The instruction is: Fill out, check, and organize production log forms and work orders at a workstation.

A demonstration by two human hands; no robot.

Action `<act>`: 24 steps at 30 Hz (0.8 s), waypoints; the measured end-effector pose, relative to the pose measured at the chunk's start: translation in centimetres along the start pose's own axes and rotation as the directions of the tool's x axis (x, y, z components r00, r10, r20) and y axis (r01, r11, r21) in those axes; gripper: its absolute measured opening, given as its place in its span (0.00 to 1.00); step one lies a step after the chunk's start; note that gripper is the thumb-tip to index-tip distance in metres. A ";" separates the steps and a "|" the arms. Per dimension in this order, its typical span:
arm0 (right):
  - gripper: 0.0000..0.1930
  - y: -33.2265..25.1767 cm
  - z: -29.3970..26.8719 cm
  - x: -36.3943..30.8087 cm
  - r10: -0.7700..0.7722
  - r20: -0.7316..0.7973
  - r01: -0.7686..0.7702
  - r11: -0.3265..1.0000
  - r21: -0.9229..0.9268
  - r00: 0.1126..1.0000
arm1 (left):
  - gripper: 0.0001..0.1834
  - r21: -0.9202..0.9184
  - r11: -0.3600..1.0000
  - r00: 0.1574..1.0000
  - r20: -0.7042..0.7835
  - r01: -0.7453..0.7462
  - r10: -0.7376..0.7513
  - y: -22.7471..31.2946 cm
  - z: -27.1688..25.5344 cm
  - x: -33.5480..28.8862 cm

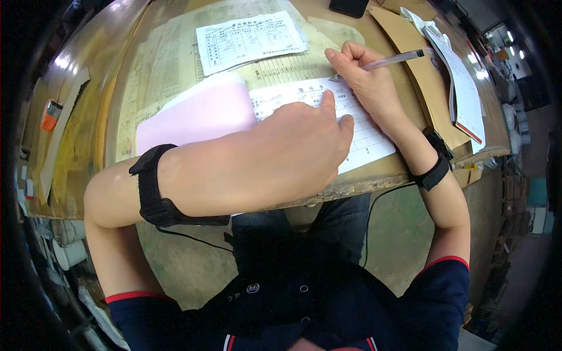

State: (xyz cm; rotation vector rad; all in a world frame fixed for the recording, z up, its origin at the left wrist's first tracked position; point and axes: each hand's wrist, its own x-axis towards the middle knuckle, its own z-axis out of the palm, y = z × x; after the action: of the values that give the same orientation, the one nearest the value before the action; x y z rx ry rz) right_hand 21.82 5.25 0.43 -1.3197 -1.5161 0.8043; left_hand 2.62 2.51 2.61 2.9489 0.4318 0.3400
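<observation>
My right hand is closed around a clear pen, its tip at the upper part of a white printed form. Across the same form lies my left hand, palm down and holding nothing. Its index finger is stretched out onto the paper near the pen tip, and the other fingers are bent and partly hidden. Left of the form, pink and white sheets are folded over, partly behind my left forearm. Beyond them rests a filled-in white form on top of other papers.
Large yellowed printed sheets cover the wooden table. At the right lie a brown envelope and a white pad. A dark object sits at the far edge, an orange-black item at the left.
</observation>
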 end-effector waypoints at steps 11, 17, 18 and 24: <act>0.18 -0.1 0.1 -0.1 0.036 -0.006 -0.036 0.999 0.027 0.999 | 0.30 0.000 1.000 0.999 -0.034 0.004 -0.004 0.2 0.2 -0.1; 0.18 0.5 -0.3 0.2 -0.001 0.012 0.001 1.000 -0.016 1.000 | 0.30 0.000 1.000 1.000 0.009 0.030 -0.030 0.4 -0.1 0.1; 0.18 0.4 -0.2 0.1 0.006 0.013 -0.005 1.000 -0.009 1.000 | 0.30 -0.005 0.999 0.999 0.025 0.043 -0.042 0.4 -0.1 0.1; 0.17 0.3 -0.1 0.1 0.042 -0.069 -0.042 0.999 -0.005 0.997 | 0.30 0.035 0.998 0.998 0.049 0.048 -0.050 0.5 -0.4 0.2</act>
State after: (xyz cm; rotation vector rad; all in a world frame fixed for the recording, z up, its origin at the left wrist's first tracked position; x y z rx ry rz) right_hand 22.05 5.44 0.19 -1.3745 -1.4421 0.7730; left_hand 2.82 2.10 3.09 2.9665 0.5075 0.2559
